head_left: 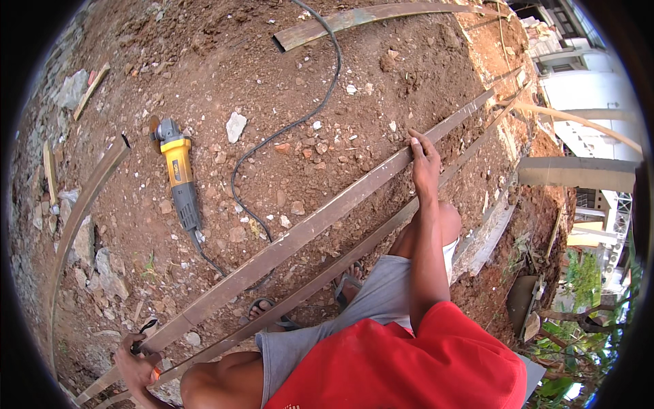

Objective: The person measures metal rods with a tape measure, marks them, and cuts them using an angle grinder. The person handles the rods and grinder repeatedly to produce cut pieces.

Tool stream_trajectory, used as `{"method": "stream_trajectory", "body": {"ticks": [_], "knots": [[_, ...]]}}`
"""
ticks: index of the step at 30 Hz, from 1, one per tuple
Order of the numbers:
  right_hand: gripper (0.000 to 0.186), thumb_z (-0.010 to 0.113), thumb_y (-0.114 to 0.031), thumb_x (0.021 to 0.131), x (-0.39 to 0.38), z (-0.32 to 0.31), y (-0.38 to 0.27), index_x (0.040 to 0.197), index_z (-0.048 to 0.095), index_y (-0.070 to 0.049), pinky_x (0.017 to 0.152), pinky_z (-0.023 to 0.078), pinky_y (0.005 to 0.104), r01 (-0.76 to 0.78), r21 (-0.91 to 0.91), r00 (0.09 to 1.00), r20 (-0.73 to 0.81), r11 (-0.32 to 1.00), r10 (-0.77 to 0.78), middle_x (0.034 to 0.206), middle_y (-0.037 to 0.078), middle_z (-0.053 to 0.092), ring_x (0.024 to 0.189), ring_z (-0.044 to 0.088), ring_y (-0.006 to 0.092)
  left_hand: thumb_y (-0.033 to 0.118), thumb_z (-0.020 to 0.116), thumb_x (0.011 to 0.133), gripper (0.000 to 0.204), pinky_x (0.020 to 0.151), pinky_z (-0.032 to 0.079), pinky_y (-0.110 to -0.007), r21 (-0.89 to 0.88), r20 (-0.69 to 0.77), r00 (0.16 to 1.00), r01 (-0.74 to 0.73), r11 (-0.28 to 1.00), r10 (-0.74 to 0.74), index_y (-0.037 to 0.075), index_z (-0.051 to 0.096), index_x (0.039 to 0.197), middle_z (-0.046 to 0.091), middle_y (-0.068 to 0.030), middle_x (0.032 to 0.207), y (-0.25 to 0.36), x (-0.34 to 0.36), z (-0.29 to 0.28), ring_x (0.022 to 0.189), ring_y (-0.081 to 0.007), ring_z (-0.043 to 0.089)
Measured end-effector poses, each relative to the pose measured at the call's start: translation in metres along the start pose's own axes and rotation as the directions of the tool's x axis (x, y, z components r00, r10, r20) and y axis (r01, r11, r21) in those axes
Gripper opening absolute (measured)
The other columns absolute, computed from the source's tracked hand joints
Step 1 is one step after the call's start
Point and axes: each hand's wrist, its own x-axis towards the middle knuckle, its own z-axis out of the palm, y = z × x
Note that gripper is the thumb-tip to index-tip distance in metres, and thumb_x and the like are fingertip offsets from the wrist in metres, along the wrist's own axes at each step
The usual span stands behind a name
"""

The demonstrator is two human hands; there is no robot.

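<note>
Long dull, rusty-looking metal bar (pixel 320 221), perhaps steel, over rough red soil (pixel 286 82); glossy yellow plastic grinder (pixel 178 170).

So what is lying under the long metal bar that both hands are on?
Under the long metal bar lie a second, thinner bar, red dirt and the grinder's black cable, which passes beneath it. Where the cable runs after that is hidden.

yellow angle grinder (pixel 178 174) and black cable (pixel 293 126) lie on dirt (pixel 381 102).
</note>
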Motion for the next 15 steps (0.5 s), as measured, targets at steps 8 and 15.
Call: {"method": "stream_trajectory", "body": {"ticks": [8, 15], "knots": [[0.035, 0.058, -0.022, 0.111, 0.000, -0.003, 0.005, 0.139, 0.069, -0.004, 0.098, 0.048, 0.0272, -0.066, 0.159, 0.994, 0.095, 0.985, 0.051, 0.110, 0.004, 0.075, 0.105, 0.063, 0.0119, 0.016, 0.092, 0.047, 0.055, 0.072, 0.053, -0.041, -0.010, 0.028, 0.999, 0.036, 0.999, -0.036, 0.004, 0.074, 0.098, 0.074, -0.0125, 0.083, 0.009, 0.002, -0.004, 0.072, -0.0280, 0.070], [0.031, 0.060, -0.020, 0.110, 0.010, 0.006, 0.008, 0.135, 0.069, -0.004, 0.078, 0.046, 0.0228, -0.094, 0.191, 0.992, 0.104, 0.977, 0.075, 0.096, 0.002, 0.074, 0.086, 0.060, 0.0066, 0.017, 0.087, 0.050, 0.054, 0.068, 0.050, -0.038, 0.026, -0.014, 0.999, -0.046, 0.999, 0.046, 0.003, 0.073, 0.100, 0.072, -0.0088, 0.074, -0.009, 0.002, 0.002, 0.070, -0.0243, 0.067]]}}
